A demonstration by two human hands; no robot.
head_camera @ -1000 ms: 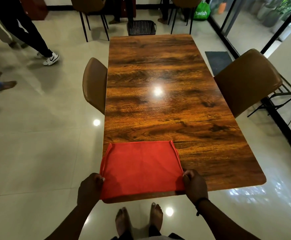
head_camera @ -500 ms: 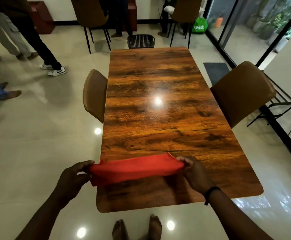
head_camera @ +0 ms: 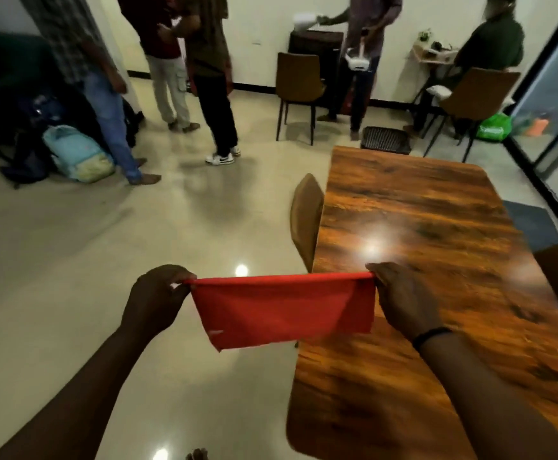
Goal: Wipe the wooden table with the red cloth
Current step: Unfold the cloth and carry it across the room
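Cloth (head_camera: 284,310) is off the table (head_camera: 437,260), held up in the air by both hands. Left hand (head_camera: 158,298) pinches the top left corner, right hand (head_camera: 403,300) pinches the top right corner; fingers curled tight on the fabric at both ends. Top edge is pulled taut between them, rest hangs down folded, lower edge free.

Position: cloth hangs mostly over the floor beside the table's left edge, with its right end over the edge. No contact with the wood that I can see.

Progress, my read: wiping isn't underway. Tabletop shows glare and wood grain only, no streaks or wet marks to tell wiped from unwiped, so can't confirm any area as done. Treat the whole surface as left to do.

Next needs: bring cloth down flat on the near end, then pass along the length. Chair (head_camera: 306,220) tucked at the left edge, shouldn't block.
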